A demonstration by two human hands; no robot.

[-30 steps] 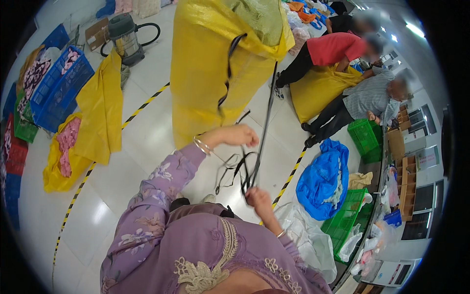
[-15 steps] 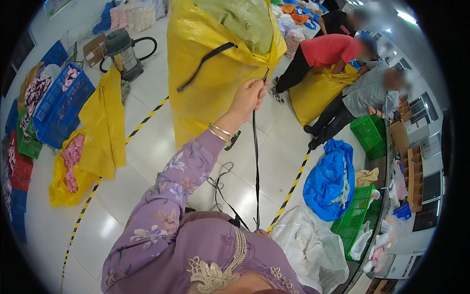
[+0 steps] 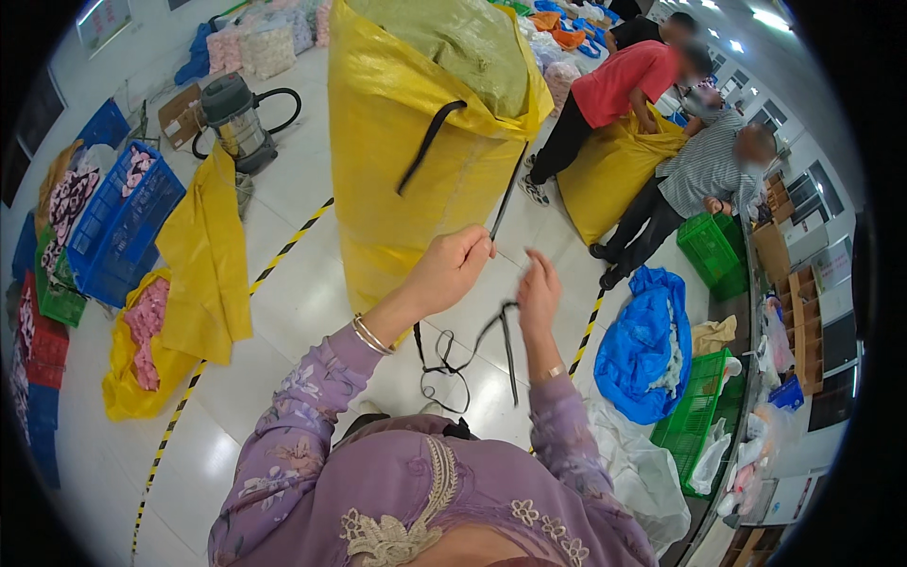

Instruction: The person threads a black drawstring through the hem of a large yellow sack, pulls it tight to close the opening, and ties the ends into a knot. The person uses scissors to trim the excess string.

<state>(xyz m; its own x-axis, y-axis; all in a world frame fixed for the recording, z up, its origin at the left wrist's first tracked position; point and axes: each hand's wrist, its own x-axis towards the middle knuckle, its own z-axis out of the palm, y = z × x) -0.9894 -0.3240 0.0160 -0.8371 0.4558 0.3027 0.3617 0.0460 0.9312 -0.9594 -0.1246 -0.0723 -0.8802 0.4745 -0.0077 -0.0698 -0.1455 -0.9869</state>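
Where yellow-black tape crosses, glossy white floor among yellow sacks.

- Lilac long-sleeved top with a faint pale floral print.
- Cream lace embroidery at the neckline, bottom centre of the frame.
- Thin bangles on the left wrist; one bangle on the right.
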